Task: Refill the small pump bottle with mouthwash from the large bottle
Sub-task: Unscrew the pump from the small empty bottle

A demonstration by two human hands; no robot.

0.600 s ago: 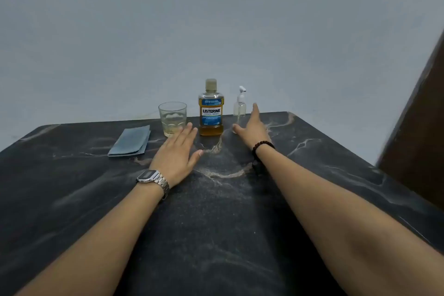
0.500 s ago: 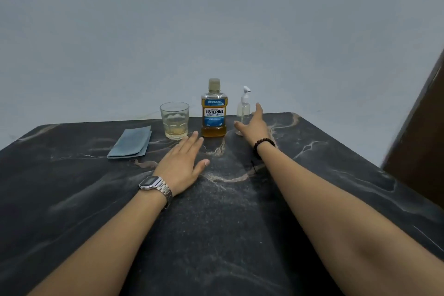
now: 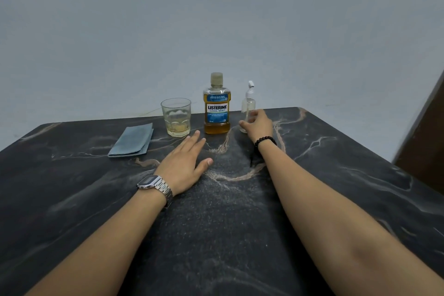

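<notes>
- Both bare forearms stretch out over a dark, marble-veined tabletop (image 3: pixel 72 199) with a fine grainy sheen.
- The left hand (image 3: pixel 185 163) lies flat, fingers straight and slightly spread, with a steel-link digital wristwatch (image 3: pixel 153 184) on its wrist.
- A folded blue-grey cloth (image 3: pixel 132 140) lies further left.
- The right hand (image 3: pixel 258 125), with a dark bead bracelet (image 3: pixel 264 140) on its wrist, curls around the lower body of the small pump bottle (image 3: pixel 248 101); whether the grip is closed I cannot tell.
- That clear plastic bottle stands upright near the far edge.
- Just left of it stands the capped Listerine bottle (image 3: pixel 217 106), amber liquid inside.
- A faceted glass tumbler (image 3: pixel 176 116) holds a little pale liquid.
</notes>
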